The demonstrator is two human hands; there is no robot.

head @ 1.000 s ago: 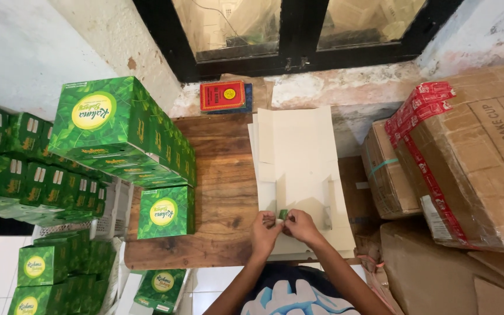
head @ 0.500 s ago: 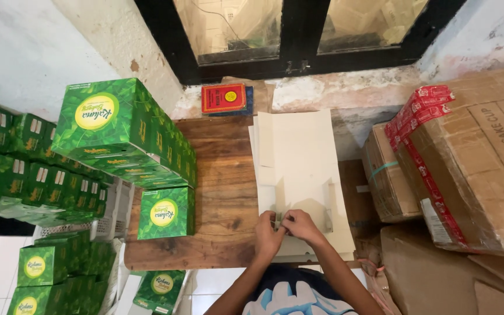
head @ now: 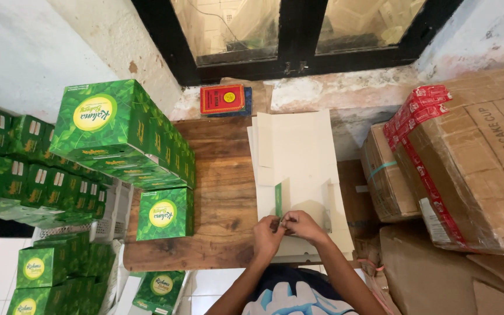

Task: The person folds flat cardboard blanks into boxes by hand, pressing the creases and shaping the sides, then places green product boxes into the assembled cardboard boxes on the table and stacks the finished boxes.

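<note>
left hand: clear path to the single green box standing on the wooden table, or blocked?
Probably yes. The left hand is at the flat carton sheet beside the right hand. Between it and the single green box lies only bare wooden table; the stacked green boxes sit farther back.

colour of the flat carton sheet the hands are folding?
The flat carton sheet is cream on its upward face, with a green printed side on the raised flap. Head view.
</note>
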